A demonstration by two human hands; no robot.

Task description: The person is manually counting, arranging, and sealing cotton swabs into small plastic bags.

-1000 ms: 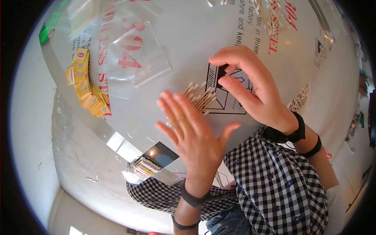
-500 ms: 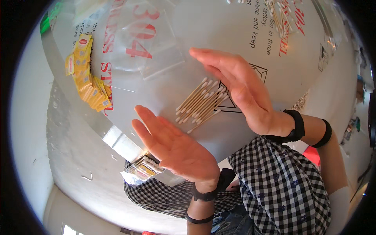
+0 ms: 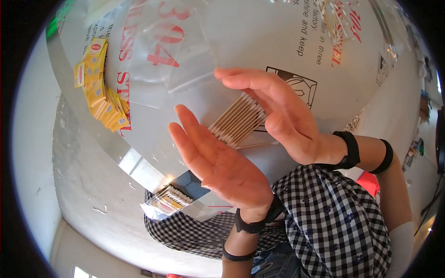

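Observation:
A row of double-tipped cotton swabs point(image 3: 238, 119) with wooden sticks lies on the table between my two hands, the sticks side by side and their ends nearly level. My left hand point(image 3: 220, 162) is open, palm up, its edge against the lower-left ends of the swabs. On the other side my right hand point(image 3: 285, 111) is open too, fingers stretched and bent slightly around the upper-right ends, which it partly hides. One stray swab point(image 3: 257, 145) lies at an angle below the row.
A clear plastic bag point(image 3: 192, 69) lies flat beyond the swabs. Yellow printed cards point(image 3: 104, 99) fan out at the left. More loose swabs point(image 3: 334, 23) lie at the far right. Near the front table edge rests a clear pack of swabs point(image 3: 169, 199). The tabletop point(image 3: 153, 132) has printed film.
Both hands have closed in on the swabs, the left moving right and up. The uneven pile has become a tighter, more even row, and one swab has turned flatter.

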